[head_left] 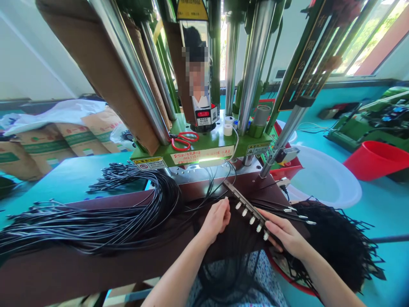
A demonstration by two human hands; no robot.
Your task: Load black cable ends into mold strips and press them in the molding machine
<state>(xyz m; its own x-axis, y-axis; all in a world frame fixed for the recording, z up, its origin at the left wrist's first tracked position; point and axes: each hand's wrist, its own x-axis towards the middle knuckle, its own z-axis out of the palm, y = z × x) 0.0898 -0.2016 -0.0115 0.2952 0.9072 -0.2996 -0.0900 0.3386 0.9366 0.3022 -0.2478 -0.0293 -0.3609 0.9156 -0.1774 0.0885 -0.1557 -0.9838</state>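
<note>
My right hand (287, 234) grips the near end of a long metal bar (241, 197), a slotted holder that lies slantwise over the table. Several white cable connectors (252, 220) stick out along the bar's near side. Left of the bar, my left hand (217, 218) is closed with the fingertips pinched together. Whatever they hold is too small to make out. Black cables (231, 260) hang down below the connectors toward my lap.
A green press (153, 155) with steel columns stands behind the table (105, 270). Red-handled scissors (183, 140) lie on its ledge. Bundled black cables (128, 219) cover the left side. More black cables (335, 245) fill a tub at right, near a white basin (347, 187).
</note>
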